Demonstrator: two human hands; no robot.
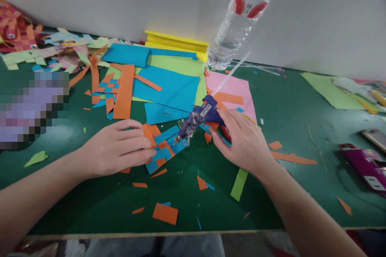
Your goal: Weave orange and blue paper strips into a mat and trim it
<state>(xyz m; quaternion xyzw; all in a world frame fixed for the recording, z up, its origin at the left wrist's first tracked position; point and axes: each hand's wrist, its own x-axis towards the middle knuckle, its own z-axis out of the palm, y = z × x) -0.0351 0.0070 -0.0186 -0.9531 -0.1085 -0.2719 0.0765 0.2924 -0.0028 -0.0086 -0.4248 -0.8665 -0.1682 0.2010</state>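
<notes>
My right hand (244, 138) is closed round the handle of a dark blue hot glue gun (200, 116). A clear glue stick (230, 74) sticks out of its back end, and its nozzle points down-left, at a woven piece of orange and blue paper strips (164, 148). Whether the nozzle touches the paper I cannot tell. My left hand (117, 150) grips the left end of that woven piece, its fingers bent over the orange edge. Beneath the right hand, blue-handled scissors appear to lie, mostly hidden.
Behind my hands lie blue paper sheets (167, 88), a pink sheet (241, 86) and orange strips (124, 92). A water bottle (235, 28) stands at the back by the wall. A phone (33, 104) is at left, a purple pouch (363, 166) at right. Scraps litter the green table (99, 204).
</notes>
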